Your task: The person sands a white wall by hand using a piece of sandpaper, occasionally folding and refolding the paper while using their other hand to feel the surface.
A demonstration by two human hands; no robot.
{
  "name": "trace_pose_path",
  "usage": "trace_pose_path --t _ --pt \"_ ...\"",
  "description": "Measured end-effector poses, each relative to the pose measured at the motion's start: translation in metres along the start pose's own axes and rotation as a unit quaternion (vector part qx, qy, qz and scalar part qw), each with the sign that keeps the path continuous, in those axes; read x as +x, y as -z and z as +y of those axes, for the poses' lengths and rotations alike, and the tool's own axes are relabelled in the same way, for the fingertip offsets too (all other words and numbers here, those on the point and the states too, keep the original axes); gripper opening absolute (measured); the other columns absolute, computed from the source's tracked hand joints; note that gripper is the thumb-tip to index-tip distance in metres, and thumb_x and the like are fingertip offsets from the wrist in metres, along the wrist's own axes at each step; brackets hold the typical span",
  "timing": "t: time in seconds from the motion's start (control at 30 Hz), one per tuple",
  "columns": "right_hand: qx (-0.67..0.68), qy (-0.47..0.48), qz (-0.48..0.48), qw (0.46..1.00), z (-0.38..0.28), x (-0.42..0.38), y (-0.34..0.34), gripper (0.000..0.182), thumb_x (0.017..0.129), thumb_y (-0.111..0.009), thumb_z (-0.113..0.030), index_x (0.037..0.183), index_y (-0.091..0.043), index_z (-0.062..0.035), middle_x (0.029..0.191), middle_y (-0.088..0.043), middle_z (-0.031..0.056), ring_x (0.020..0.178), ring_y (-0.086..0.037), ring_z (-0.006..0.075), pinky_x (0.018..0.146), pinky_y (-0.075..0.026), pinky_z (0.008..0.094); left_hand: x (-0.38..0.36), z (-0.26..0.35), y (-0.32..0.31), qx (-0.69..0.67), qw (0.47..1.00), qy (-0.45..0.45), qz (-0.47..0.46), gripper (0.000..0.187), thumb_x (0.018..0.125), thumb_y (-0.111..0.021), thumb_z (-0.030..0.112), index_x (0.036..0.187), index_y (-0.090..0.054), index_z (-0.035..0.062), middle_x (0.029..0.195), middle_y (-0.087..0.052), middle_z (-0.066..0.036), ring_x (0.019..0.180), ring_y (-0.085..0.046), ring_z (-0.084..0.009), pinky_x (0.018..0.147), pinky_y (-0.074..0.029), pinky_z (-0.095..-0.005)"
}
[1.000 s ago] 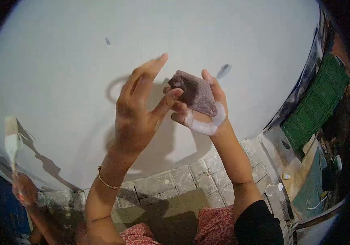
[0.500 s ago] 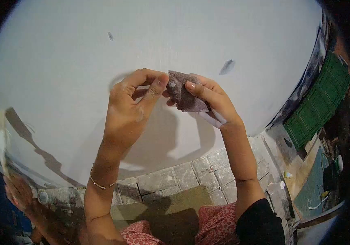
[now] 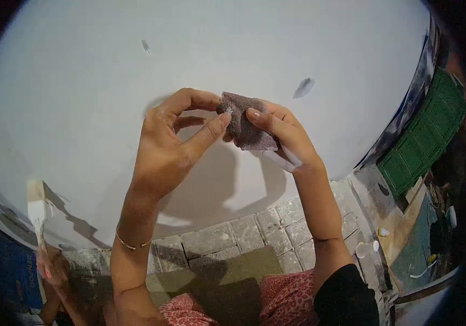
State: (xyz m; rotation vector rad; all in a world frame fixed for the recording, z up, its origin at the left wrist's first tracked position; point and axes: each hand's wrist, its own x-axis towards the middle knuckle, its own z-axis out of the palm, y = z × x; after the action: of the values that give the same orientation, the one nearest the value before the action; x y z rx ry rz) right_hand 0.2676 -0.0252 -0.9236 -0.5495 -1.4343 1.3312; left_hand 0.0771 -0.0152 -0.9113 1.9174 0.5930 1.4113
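Observation:
A folded piece of brown sandpaper [image 3: 252,133] with whitish dust on it is held up before a white surface. My right hand [image 3: 287,130] grips it, thumb pressed on the front and the other fingers behind. At its left edge, my left hand [image 3: 170,133] pinches it, the thumb tip on a pale spot and the index finger at the upper corner. A bracelet circles my left wrist.
The white surface [image 3: 92,70] carries a dark grey smudge [image 3: 304,88] and a smaller one [image 3: 145,46]. At lower left, another person's hand [image 3: 54,267] holds a paintbrush [image 3: 36,209] against it. Paving blocks [image 3: 208,240] and a mat [image 3: 244,266] lie below; a green panel [image 3: 420,133] stands at right.
My left thumb has moved down and right onto the sandpaper's face, while my right hand stays about the same. The other person's paintbrush has shifted right and down.

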Motion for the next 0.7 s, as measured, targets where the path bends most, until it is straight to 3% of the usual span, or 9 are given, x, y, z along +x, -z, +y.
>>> trace_pose_path --t 0.17,0.33,0.4,0.53,0.63,0.7 --pt "-0.049 -0.003 -0.003 0.999 0.0047 0.0053 0.0038 0.037 0.093 -0.055 -0.023 0.115 -0.055 0.0062 0.098 -0.065 0.0115 0.086 -0.064 0.0165 0.076 -0.052 0.0277 0.0024 -0.0051 0.0025 0.004 1.000 -0.002 0.011 0.017 0.084 -0.068 0.014 0.093 -0.064 0.0000 0.090 -0.065 -0.007 0.083 -0.064 -0.0142 0.085 -0.050 -0.0324" --pt "-0.125 0.057 0.044 0.990 0.0086 0.0055 0.0001 0.031 0.092 -0.059 -0.025 0.109 -0.063 0.0000 0.089 -0.065 0.0020 0.080 -0.059 0.0069 0.074 -0.049 0.0211 0.0011 -0.0084 0.0009 0.017 0.999 -0.009 0.035 0.017 0.085 -0.068 0.016 0.092 -0.065 0.0010 0.088 -0.065 -0.006 0.085 -0.062 -0.0138 0.083 -0.049 -0.0313" --pt "-0.143 0.063 0.049 0.987 0.0082 0.0053 0.0030 0.028 0.092 -0.060 -0.023 0.108 -0.064 0.0000 0.088 -0.064 0.0013 0.081 -0.058 0.0063 0.074 -0.049 0.0213 0.0020 -0.0073 -0.0001 0.077 0.996 -0.006 0.041 0.017 0.086 -0.067 0.018 0.091 -0.065 0.0020 0.087 -0.064 -0.006 0.083 -0.061 -0.0133 0.083 -0.048 -0.0309" --pt "-0.206 0.073 0.094 0.971 0.0038 0.0051 0.0040 0.025 0.090 -0.062 -0.019 0.105 -0.065 0.0012 0.085 -0.065 0.0016 0.082 -0.057 0.0064 0.076 -0.049 0.0225 0.0046 -0.0079 -0.0026 0.062 0.995 0.026 0.073 0.017 0.086 -0.067 0.019 0.090 -0.065 0.0029 0.087 -0.065 -0.006 0.083 -0.061 -0.0136 0.083 -0.048 -0.0315" --pt "-0.172 0.125 0.096 0.972 0.0046 0.0081 -0.0009 0.025 0.090 -0.062 -0.017 0.106 -0.065 0.0022 0.089 -0.065 0.0036 0.083 -0.058 0.0080 0.076 -0.049 0.0232 0.0053 -0.0062 -0.0018 0.090 0.994 0.024 0.063 0.019 0.086 -0.067 0.020 0.092 -0.065 0.0030 0.089 -0.065 -0.006 0.086 -0.062 -0.0144 0.083 -0.048 -0.0316" --pt "-0.159 0.111 0.093 0.977 0.0061 0.0076 0.0008 0.025 0.090 -0.061 -0.016 0.107 -0.064 0.0027 0.092 -0.065 0.0043 0.083 -0.059 0.0088 0.076 -0.050 0.0238 0.0038 -0.0057 -0.0031 0.104 0.993 0.038 0.046 0.019 0.085 -0.068 0.019 0.094 -0.065 0.0029 0.092 -0.066 -0.007 0.089 -0.063 -0.0156 0.083 -0.049 -0.0323"
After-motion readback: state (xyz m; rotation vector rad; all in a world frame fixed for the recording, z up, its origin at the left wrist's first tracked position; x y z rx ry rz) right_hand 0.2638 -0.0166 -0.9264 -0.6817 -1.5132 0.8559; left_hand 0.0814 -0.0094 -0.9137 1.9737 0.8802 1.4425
